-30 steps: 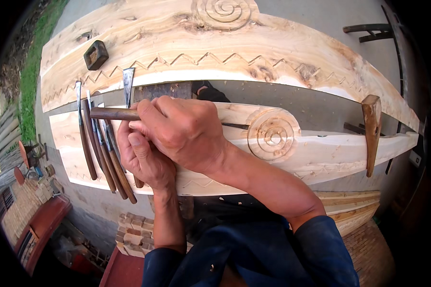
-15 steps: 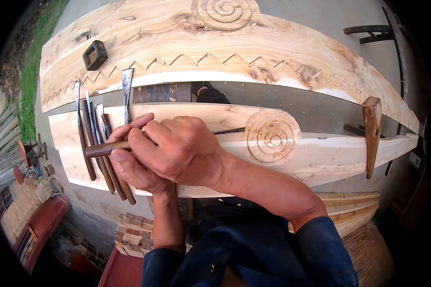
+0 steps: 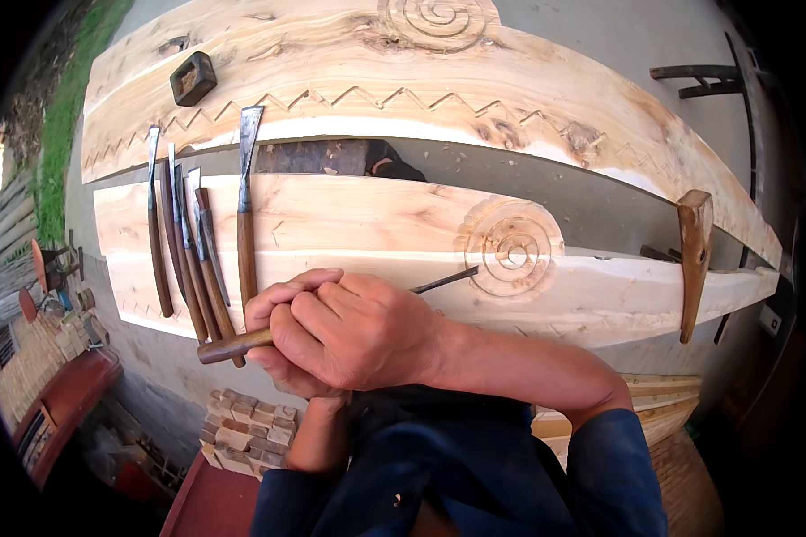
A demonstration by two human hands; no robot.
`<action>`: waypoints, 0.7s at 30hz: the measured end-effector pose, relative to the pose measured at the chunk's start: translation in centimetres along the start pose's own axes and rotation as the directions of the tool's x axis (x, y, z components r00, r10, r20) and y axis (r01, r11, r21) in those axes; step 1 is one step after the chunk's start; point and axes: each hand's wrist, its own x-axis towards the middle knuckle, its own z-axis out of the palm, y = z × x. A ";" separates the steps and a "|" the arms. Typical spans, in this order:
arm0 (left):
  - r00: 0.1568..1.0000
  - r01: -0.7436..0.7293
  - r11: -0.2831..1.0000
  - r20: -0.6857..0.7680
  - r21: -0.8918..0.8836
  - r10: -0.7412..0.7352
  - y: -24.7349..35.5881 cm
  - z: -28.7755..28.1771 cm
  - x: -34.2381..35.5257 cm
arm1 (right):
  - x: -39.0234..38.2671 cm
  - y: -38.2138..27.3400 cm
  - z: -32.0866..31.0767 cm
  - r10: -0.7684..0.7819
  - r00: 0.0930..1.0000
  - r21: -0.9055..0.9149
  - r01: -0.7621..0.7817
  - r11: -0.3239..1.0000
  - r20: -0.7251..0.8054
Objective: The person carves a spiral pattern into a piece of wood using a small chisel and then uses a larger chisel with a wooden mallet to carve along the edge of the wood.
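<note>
A: Where was the carving tool [image 3: 235, 345]?
B: Right hand [image 3: 367, 331], fist closed on its wooden handle. Steel tip pointed right, just beside the carved spiral [image 3: 514, 257] on the near board [image 3: 331, 215]. Couldn't tell if it touched wood.
A: Left hand [image 3: 297, 378]?
B: Tucked under the right, fingers curled. Mostly hidden, so couldn't tell whether it gripped the handle too.
A: Failure modes?
B: My read: tip skating across the spiral and scarring it, if pushed too flat or against the grain. Second: handle butt overlapped the lower ends of the chisels [image 3: 197, 277] in view. If the gap was small, a backward swing could have knocked them off the board's near edge.
</note>
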 end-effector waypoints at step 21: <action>0.996 -0.058 0.994 -0.073 -0.095 0.051 -0.1 -0.2 0.9 | 0.1 0.4 1.7 0.041 0.997 0.301 -0.058 0.952 0.064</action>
